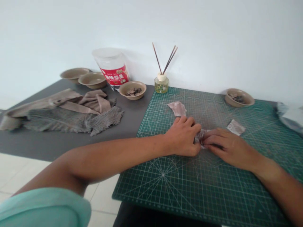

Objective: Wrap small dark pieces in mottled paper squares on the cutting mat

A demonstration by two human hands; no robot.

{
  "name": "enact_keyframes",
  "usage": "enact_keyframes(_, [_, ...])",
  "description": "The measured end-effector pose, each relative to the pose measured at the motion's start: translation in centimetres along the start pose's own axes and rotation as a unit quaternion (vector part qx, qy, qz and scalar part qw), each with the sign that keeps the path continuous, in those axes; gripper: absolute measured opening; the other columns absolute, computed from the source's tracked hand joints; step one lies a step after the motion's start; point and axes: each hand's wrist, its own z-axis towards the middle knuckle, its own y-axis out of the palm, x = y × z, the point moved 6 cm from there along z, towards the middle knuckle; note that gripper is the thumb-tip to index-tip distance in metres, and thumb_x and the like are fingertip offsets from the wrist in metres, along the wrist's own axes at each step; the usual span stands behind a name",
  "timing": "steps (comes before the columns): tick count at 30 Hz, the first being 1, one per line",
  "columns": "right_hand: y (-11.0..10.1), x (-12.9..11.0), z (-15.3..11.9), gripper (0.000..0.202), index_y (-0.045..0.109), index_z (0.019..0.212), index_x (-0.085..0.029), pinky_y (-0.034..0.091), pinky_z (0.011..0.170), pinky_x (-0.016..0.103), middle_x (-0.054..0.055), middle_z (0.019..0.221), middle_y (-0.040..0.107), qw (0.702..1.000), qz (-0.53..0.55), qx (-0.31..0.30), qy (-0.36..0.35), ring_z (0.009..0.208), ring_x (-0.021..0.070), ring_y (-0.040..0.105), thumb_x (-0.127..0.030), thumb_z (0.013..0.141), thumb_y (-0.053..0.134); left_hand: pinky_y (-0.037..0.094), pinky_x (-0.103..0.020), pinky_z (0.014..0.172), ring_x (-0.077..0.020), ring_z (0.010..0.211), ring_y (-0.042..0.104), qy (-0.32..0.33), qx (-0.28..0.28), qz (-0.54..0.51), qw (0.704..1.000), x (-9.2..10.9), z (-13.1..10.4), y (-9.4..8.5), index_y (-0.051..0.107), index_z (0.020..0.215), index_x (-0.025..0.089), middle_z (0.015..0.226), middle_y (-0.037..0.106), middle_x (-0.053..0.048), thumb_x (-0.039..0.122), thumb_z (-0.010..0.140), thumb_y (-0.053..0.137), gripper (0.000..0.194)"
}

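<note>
Over the middle of the green cutting mat, my left hand is closed on a small crumpled greyish piece, which could be cloth or paper. My right hand pinches the same piece from the other side, the fingertips of both hands almost meeting. Most of the piece is hidden by my fingers. Just beyond my left hand lies a pale, wrinkled scrap. Another smudged whitish scrap rests flat on the mat behind my right hand.
Bowls with dark bits stand at back centre and back right. A reed diffuser and a red-labelled tub are near the wall. Two more bowls and rumpled grey-brown cloths occupy the left. A plastic bag is far right.
</note>
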Motion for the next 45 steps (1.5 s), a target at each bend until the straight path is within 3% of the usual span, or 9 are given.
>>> enact_keyframes(3, [-0.5, 1.3, 0.5, 0.015, 0.071, 0.097, -0.025, 0.055, 0.087, 0.046, 0.007, 0.103, 0.075, 0.997, -0.015, 0.044, 0.054, 0.097, 0.0266, 0.069, -0.025, 0.099, 0.057, 0.045, -0.05, 0.095, -0.0316, 0.107, 0.053, -0.004, 0.002, 0.002, 1.0, 0.0, 0.0, 0.0, 0.059, 0.107, 0.019, 0.115, 0.06, -0.011, 0.043, 0.084, 0.058, 0.034])
enact_keyframes(6, [-1.1, 2.3, 0.2, 0.013, 0.071, 0.091, -0.025, 0.056, 0.084, 0.043, 0.005, 0.098, 0.074, 0.995, 0.009, 0.028, 0.09, 0.093, 0.0256, 0.069, -0.03, 0.097, 0.061, 0.045, -0.05, 0.095, -0.0311, 0.107, 0.053, -0.003, 0.0, 0.001, 1.0, 0.0, 0.0, 0.0, 0.06, 0.108, 0.019, 0.115, 0.06, -0.011, 0.043, 0.084, 0.058, 0.034])
enact_keyframes(10, [-0.6, 1.4, -0.1, 0.016, 0.072, 0.09, -0.027, 0.056, 0.086, 0.04, 0.003, 0.1, 0.074, 0.997, 0.056, -0.026, 0.052, 0.096, 0.0235, 0.069, -0.026, 0.098, 0.059, 0.045, -0.049, 0.095, -0.031, 0.107, 0.053, 0.003, -0.002, 0.003, 1.0, 0.1, 0.0, -0.1, 0.06, 0.107, 0.018, 0.115, 0.06, -0.011, 0.042, 0.083, 0.058, 0.033])
enact_keyframes(16, [-0.7, 2.3, 0.9, 0.012, 0.07, 0.094, -0.024, 0.055, 0.084, 0.041, 0.005, 0.098, 0.072, 0.996, 0.01, 0.034, 0.085, 0.094, 0.0242, 0.068, -0.025, 0.098, 0.059, 0.045, -0.05, 0.094, -0.0312, 0.105, 0.053, 0.004, 0.006, 0.007, 1.0, 0.1, 0.1, 0.0, 0.059, 0.106, 0.019, 0.114, 0.06, -0.011, 0.042, 0.084, 0.058, 0.033])
enact_keyframes(19, [-1.2, 3.3, 0.2, 0.01, 0.07, 0.093, -0.024, 0.055, 0.08, 0.041, 0.005, 0.098, 0.072, 0.995, 0.019, 0.012, 0.099, 0.091, 0.0239, 0.068, -0.026, 0.096, 0.061, 0.045, -0.049, 0.095, -0.031, 0.105, 0.053, 0.003, 0.005, 0.009, 1.0, 0.1, 0.1, -0.1, 0.059, 0.106, 0.019, 0.114, 0.059, -0.011, 0.042, 0.084, 0.057, 0.032])
enact_keyframes(23, [-0.8, 2.0, -0.3, 0.014, 0.072, 0.091, -0.026, 0.056, 0.084, 0.04, 0.004, 0.102, 0.073, 0.996, 0.056, -0.033, 0.061, 0.095, 0.0226, 0.069, -0.021, 0.096, 0.059, 0.045, -0.049, 0.094, -0.0308, 0.105, 0.053, 0.005, 0.003, 0.01, 1.0, 0.1, 0.1, 0.0, 0.059, 0.106, 0.019, 0.114, 0.059, -0.011, 0.043, 0.083, 0.058, 0.034])
enact_keyframes(29, [-0.6, 2.0, 1.3, 0.01, 0.069, 0.091, -0.024, 0.054, 0.082, 0.042, 0.005, 0.095, 0.071, 0.995, 0.015, 0.04, 0.09, 0.092, 0.0244, 0.067, -0.024, 0.096, 0.06, 0.046, -0.049, 0.093, -0.0309, 0.104, 0.053, 0.003, 0.006, 0.019, 1.0, 0.1, 0.2, 0.0, 0.058, 0.106, 0.019, 0.113, 0.06, -0.011, 0.043, 0.083, 0.058, 0.033])
enact_keyframes(36, [-0.5, 1.4, 0.1, 0.015, 0.068, 0.089, -0.025, 0.055, 0.082, 0.041, 0.005, 0.097, 0.071, 0.996, 0.046, -0.042, 0.063, 0.093, 0.023, 0.066, -0.023, 0.098, 0.057, 0.046, -0.049, 0.092, -0.0307, 0.103, 0.053, 0.007, 0.006, 0.018, 1.0, 0.2, 0.2, 0.0, 0.059, 0.105, 0.018, 0.114, 0.059, -0.012, 0.043, 0.082, 0.059, 0.034])
enact_keyframes(45, [-1.0, 1.9, 0.6, 0.012, 0.07, 0.088, -0.025, 0.055, 0.079, 0.04, 0.004, 0.095, 0.071, 0.996, 0.034, -0.001, 0.088, 0.088, 0.023, 0.067, -0.024, 0.096, 0.06, 0.045, -0.049, 0.092, -0.0312, 0.105, 0.052, 0.009, -0.006, 0.011, 1.0, -0.1, 0.2, 0.0, 0.06, 0.108, 0.02, 0.115, 0.059, -0.011, 0.042, 0.082, 0.059, 0.034])
